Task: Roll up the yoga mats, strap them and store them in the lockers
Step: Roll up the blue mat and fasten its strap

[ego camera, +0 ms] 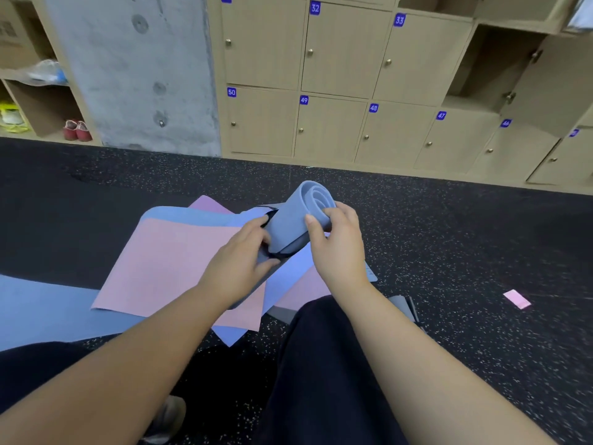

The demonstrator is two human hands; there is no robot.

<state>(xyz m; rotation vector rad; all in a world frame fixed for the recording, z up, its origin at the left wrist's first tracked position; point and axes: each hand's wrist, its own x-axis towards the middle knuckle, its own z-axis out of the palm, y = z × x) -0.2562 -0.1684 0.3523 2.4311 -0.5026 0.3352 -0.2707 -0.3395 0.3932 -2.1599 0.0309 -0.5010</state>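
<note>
Non-task stuff: grey concrete pillar (134, 72) at back left. Open wooden cubby shelf (41, 101) left of it holds red shoes (77, 130) bottom row, yellow-white shoes (11, 117) beside them, a plastic bag (48, 72) one shelf up. Black speckled rubber floor (465, 245). Small pink card (517, 299) lies on floor, right side.

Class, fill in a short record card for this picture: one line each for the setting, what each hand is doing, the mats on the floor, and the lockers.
setting: dark speckled floor in front of wooden lockers
left hand: pinches the black strap round the roll
right hand: grips the rolled blue mat near its end
floor mats: pink mat lies flat on a blue mat, others beneath it
lockers: numbered doors shut; one open locker at upper right
</note>
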